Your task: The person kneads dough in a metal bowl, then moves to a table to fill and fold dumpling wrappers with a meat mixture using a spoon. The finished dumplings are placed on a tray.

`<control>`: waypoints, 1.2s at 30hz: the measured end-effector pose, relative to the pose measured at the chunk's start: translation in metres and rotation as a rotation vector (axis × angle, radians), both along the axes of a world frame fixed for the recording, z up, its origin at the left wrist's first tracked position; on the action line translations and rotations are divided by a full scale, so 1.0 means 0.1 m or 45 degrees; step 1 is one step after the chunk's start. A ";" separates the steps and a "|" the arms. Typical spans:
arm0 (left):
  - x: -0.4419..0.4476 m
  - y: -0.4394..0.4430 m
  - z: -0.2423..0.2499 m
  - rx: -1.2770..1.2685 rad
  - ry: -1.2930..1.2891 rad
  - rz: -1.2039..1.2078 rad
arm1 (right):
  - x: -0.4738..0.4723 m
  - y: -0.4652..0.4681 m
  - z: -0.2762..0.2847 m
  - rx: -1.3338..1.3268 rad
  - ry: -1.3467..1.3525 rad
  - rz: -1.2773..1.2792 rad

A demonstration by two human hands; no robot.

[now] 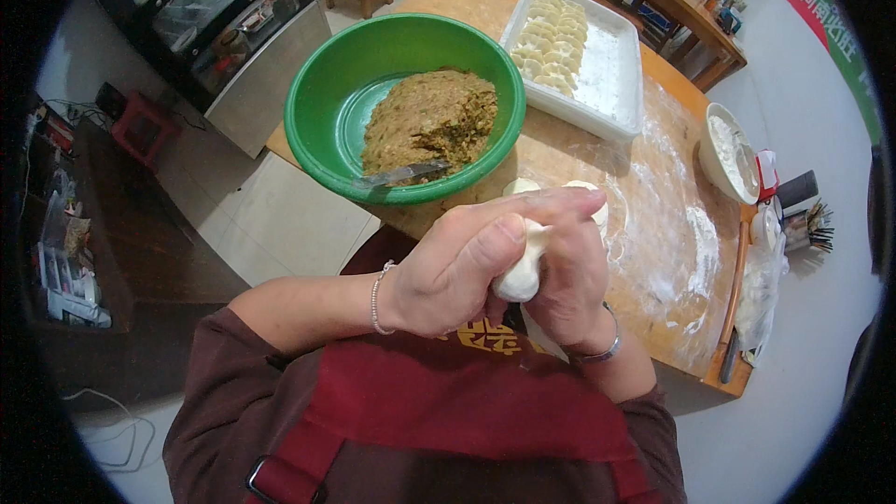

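Both palms are cupped together over the near edge of the wooden table, pressing a pale dough dumpling (pixel 521 281) between them. My left hand (pixel 448 276), with a beaded bracelet at the wrist, wraps it from the left, thumb lying along its top. From the right, my right hand (pixel 575 273) closes against it; part of the dumpling is hidden by the fingers. Just beyond the hands lie round dough wrappers (pixel 521 186), partly covered. A green plastic basin (pixel 301 133) at the left holds minced filling (pixel 420 112), with a flat spreading tool (pixel 402 173) resting in it.
A white tray (pixel 616 59) bears rows of dumplings (pixel 549 38). Flour dusts the wooden table (pixel 658 224). Along its right side are a bowl of flour (pixel 728 147), a wooden rolling pin (pixel 735 280), a plastic bag (pixel 759 294) and a utensil holder (pixel 796 231).
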State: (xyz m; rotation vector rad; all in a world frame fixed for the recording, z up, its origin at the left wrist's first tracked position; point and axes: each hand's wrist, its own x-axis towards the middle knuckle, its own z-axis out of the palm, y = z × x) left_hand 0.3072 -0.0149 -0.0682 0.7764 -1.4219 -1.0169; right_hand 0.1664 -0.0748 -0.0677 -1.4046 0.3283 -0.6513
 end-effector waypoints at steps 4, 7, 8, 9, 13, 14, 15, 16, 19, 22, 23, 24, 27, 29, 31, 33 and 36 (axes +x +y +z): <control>0.03 0.11 0.07 0.402 0.303 -0.168 | -0.05 -0.06 0.14 0.130 0.097 0.339; 0.10 0.17 0.14 0.458 0.270 -0.203 | -0.06 -0.05 0.17 0.092 0.052 0.378; 0.08 0.12 0.12 0.223 0.135 -0.070 | -0.05 -0.05 0.17 0.084 0.023 0.376; 0.04 0.04 0.09 -0.010 0.002 0.063 | -0.03 -0.03 0.15 0.108 0.017 0.371; 0.01 0.03 0.02 -0.253 -0.102 0.164 | 0.00 0.00 0.09 0.310 0.005 0.316; 0.02 0.05 0.02 -0.196 -0.084 0.156 | 0.00 0.02 0.07 0.351 0.002 0.305; 0.03 0.08 0.02 -0.140 -0.065 0.149 | 0.00 0.02 0.06 0.401 -0.008 0.294; 0.04 0.09 0.01 -0.084 -0.048 0.141 | 0.00 0.03 0.05 0.438 -0.018 0.287; 0.03 0.08 0.00 -0.118 -0.035 0.140 | -0.02 0.03 0.05 0.443 -0.047 0.254; -0.03 0.08 0.02 -0.140 0.010 0.163 | -0.01 0.02 0.08 0.394 0.124 0.285; -0.02 0.09 0.04 -0.081 0.007 0.181 | 0.00 0.01 0.09 0.378 0.180 0.295; -0.01 0.10 0.06 -0.052 0.000 0.189 | 0.01 0.01 0.12 0.361 0.236 0.305; 0.02 0.20 0.17 0.322 0.132 0.083 | 0.04 0.02 0.21 0.458 0.147 0.301; 0.01 0.23 0.23 0.483 0.290 0.060 | 0.05 0.02 0.27 0.571 0.004 0.290; -0.05 0.23 0.27 0.462 0.464 0.128 | 0.05 -0.01 0.30 0.732 -0.128 0.338; -0.06 0.24 0.29 0.596 0.543 0.118 | 0.04 -0.05 0.28 0.988 -0.226 0.503; -0.03 0.24 0.28 0.645 0.521 0.113 | 0.05 -0.08 0.13 1.053 -0.112 0.590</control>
